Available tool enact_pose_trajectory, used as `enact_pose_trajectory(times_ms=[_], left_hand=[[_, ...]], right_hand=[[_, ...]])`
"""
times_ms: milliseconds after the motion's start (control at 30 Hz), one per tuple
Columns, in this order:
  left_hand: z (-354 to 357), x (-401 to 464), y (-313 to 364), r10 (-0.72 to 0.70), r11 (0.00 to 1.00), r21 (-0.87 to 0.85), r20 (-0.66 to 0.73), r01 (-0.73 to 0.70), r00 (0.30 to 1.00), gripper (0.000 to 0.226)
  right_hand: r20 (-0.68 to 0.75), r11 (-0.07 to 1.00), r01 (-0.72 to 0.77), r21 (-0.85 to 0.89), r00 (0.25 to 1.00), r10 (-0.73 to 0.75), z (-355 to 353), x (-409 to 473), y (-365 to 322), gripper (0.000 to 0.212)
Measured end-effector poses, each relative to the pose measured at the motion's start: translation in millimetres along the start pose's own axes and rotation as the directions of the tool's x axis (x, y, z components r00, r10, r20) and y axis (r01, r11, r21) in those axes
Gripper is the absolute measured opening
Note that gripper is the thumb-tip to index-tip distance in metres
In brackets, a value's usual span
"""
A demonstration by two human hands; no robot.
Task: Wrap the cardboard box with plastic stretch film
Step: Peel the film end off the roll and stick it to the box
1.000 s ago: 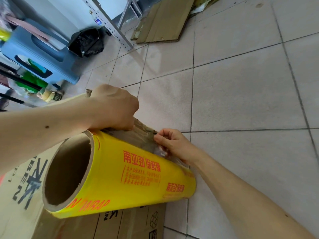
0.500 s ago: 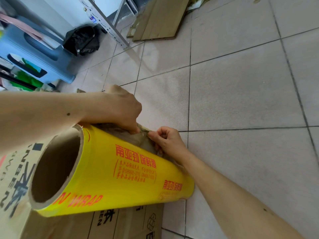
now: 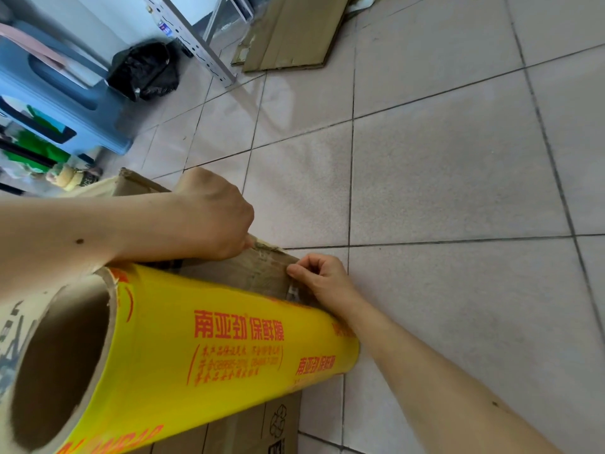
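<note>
Left hand (image 3: 216, 214) fisted at cardboard box (image 3: 258, 273) edge | right hand (image 3: 322, 280) fingers (image 3: 299, 271) pinching film there

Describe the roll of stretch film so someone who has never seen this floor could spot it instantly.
Start at the printed cardboard box lying on the grey tiled floor at lower left. Across its top lies the roll of stretch film, between the person's forearms. Nothing else is bright yellow with red lettering, and its wide hollow cardboard core faces the camera.
</note>
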State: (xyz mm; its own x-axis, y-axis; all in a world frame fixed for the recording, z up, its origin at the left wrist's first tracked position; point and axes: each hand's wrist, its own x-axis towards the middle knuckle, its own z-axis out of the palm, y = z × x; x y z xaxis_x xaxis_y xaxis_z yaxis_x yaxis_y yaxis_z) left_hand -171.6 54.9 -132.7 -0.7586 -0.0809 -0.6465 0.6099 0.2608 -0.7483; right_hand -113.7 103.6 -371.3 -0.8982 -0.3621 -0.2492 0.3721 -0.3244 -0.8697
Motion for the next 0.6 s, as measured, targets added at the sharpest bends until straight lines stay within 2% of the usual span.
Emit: enact_pose_trajectory(times_ms=[67, 167, 267, 333, 400, 533, 600], left_hand=[[-4.8, 1.6, -2.9, 0.019, 1.0, -0.02, 0.029, -0.018, 0.999, 0.055], [-14.6, 19.9, -0.9, 0.05, 0.998, -0.03, 0.127, -0.047, 0.991, 0.071], [-12.7, 40.4, 11.2, 0.084, 0.996, -0.012, 0.208, -0.083, 0.974, 0.078], [-4.3, 47.1, 18.9, 0.125, 0.992, -0.053, 0.233, -0.116, 0.965, 0.073], [-1.4, 48.0, 24.1, 0.14, 0.989, -0.079, 0.221, -0.125, 0.965, 0.061], [0.7, 47.8, 30.7, 0.111, 0.993, -0.054, 0.186, -0.103, 0.976, 0.049], [3.5, 48.6, 32.0, 0.104, 0.994, -0.055, 0.176, -0.096, 0.979, 0.048]], right_hand=[[-0.039, 1.0, -0.013, -0.01, 0.999, 0.012, 2.4, 3.7, 3.5, 0.011], [-0.123, 0.999, -0.03, -0.027, 0.992, 0.027, 0.9, 7.6, 6.8, 0.022], [-0.142, 0.999, -0.039, -0.02, 0.989, 0.035, 1.1, 7.7, 8.2, 0.027], [-0.135, 0.997, -0.064, -0.034, 0.989, 0.059, 0.9, 5.8, 8.6, 0.028], [-0.082, 0.994, -0.099, -0.051, 0.992, 0.094, -2.2, 3.2, 6.0, 0.027], [0.173, 0.974, -0.226, 0.033, 0.961, 0.217, -24.3, -6.5, -3.3, 0.033], [0.264, 0.975, -0.218, -0.049, 0.938, 0.223, -38.7, -11.0, -4.9, 0.02]])
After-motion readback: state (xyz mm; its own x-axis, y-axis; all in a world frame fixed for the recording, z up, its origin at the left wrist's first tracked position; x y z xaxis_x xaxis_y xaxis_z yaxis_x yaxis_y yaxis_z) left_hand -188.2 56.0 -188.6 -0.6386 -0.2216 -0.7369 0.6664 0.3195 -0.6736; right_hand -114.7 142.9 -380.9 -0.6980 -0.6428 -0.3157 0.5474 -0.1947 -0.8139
